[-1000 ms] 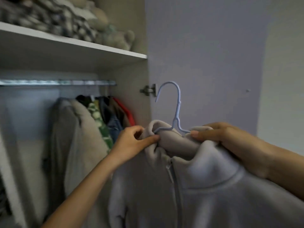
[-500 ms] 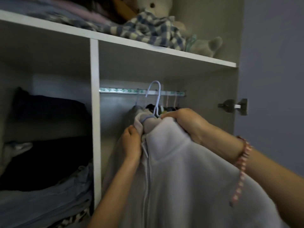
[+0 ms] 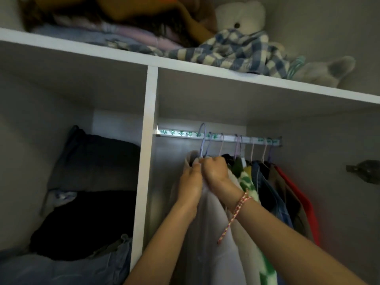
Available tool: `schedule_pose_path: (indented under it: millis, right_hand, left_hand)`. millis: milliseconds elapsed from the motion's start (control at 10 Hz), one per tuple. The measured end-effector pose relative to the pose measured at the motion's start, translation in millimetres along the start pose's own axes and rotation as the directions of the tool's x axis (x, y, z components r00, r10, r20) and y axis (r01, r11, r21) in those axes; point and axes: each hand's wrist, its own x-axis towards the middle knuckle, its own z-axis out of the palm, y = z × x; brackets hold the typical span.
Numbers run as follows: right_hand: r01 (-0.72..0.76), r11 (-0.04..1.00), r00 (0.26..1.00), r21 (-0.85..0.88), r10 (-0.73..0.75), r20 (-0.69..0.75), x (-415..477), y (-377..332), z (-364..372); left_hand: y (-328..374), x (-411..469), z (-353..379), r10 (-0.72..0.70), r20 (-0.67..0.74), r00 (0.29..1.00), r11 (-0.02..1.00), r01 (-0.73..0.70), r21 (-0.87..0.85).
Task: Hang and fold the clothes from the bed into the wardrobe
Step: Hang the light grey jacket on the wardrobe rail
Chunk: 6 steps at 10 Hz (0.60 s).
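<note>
Hanging looks nearly done for this garment: the pale fleece jacket sits on a lilac hanger whose hook reaches the wardrobe rail, left of other hung clothes. Left hand and right hand, fingers curled, both pinch its collar; letting go is left. Remaining laundry is out of view.

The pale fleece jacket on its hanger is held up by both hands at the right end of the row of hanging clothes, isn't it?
Not the right end. In the head view the left hand and right hand hold the pale fleece jacket on its hanger at the left end of the row; the red garment hangs at the right end.
</note>
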Motion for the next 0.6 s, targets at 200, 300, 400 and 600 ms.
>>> schedule_pose_path:
  millis: [200,300,400,600]
  right_hand:
    - [-0.010,1.000,1.000,0.012,0.010,0.000,63.7,-23.0,18.6]
    - [0.014,0.993,1.000,-0.119,-0.011,0.022,85.2,-20.2,31.5]
    - [-0.011,0.985,0.993,-0.171,0.031,0.115,82.6,12.6,44.4]
    - [0.056,0.973,0.996,-0.223,-0.039,0.079,90.1,45.9,48.5]
  left_hand:
    - [7.5,31.3,8.8,0.197,0.005,0.980,0.948,-0.192,0.255]
    - [-4.8,44.8,15.9,0.122,0.025,0.992,0.913,-0.121,0.390]
    - [-32.8,55.7,16.0,0.066,0.004,0.998,0.849,-0.058,0.525]
    - [-65.4,48.9,24.4,-0.002,0.018,1.000,0.876,-0.007,0.483]
